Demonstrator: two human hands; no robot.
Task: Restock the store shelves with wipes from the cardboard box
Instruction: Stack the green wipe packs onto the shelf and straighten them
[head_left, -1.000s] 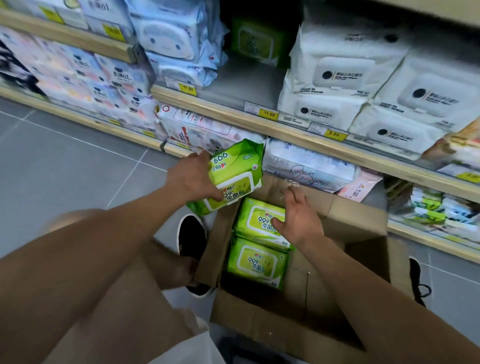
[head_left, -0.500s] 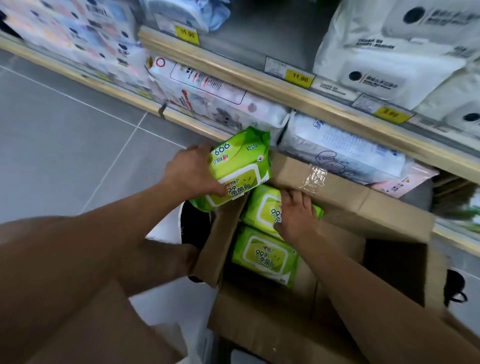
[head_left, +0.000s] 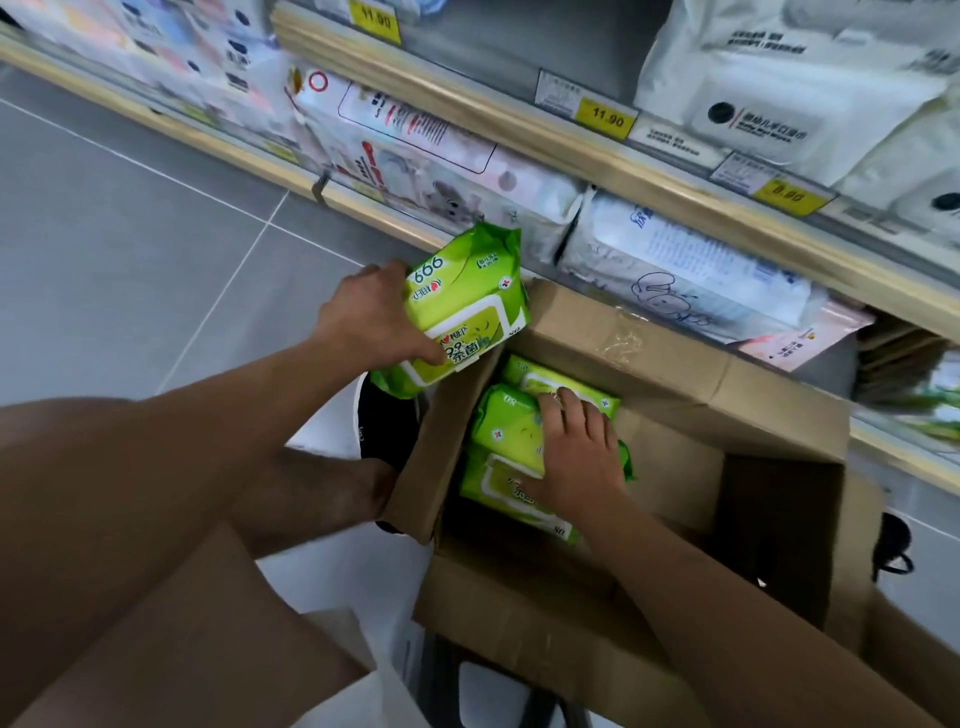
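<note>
1. The grey tiled floor (head_left: 130, 249) is lying smooth and bare on the left, with pale grout lines crossing it.
2. The left hand (head_left: 366, 319) is gripping a glossy green wipes pack (head_left: 462, 312), fingers curled over its far end and thumb pressing its white-framed lid; the soft, pillow-shaped pack is hanging just above the left flap of the cardboard box (head_left: 675, 374).
3. A black shoe (head_left: 387, 421) is showing beside that flap.
4. The box is standing open on the floor against the wooden shelf edge (head_left: 571, 156), its matte brown flaps folded outward (clear tape is shining on the far flap).
5. The right hand (head_left: 576, 457) is reaching inside the box, fingers curled over the top pack in the box (head_left: 506, 428), which is tilting on more green packs beneath; the box's right half is showing dark open space.
6. Crinkly white and pastel packets (head_left: 685, 275) are filling the lower shelf, with yellow price tags (head_left: 607, 118) running along the wooden edge.
</note>
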